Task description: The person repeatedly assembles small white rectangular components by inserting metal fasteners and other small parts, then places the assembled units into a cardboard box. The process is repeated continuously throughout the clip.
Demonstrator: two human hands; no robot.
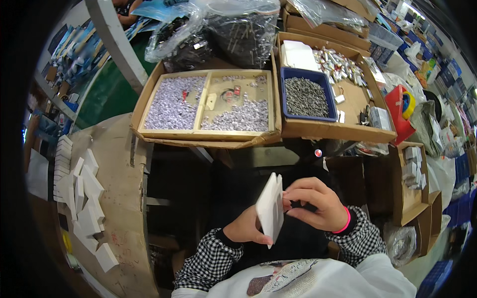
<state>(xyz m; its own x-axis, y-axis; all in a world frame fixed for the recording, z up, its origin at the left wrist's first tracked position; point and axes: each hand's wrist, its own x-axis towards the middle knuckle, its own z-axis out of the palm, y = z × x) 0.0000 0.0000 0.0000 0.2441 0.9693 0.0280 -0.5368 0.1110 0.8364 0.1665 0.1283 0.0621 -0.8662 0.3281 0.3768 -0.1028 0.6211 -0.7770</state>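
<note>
My left hand (244, 227) grips a white flat rectangular piece (270, 208) over my lap, tilted with its thin edge upward. The thumb lies along its lower end, and the other fingers are behind it. At the piece's right face, my right hand (318, 203) has its fingers bent and drawn together, the tips touching or very near that face. Whatever those fingertips may hold is too small or hidden to make out. A pink band circles my right wrist.
Several similar white pieces (89, 198) lie on the cardboard-topped table (126, 198) at left. Ahead stand a divided wooden tray (198, 133) of small pale parts, a blue bin (309, 119) of dark metal parts and a cardboard box (343, 133). A red holder (397, 107) carries yellow tape (408, 105).
</note>
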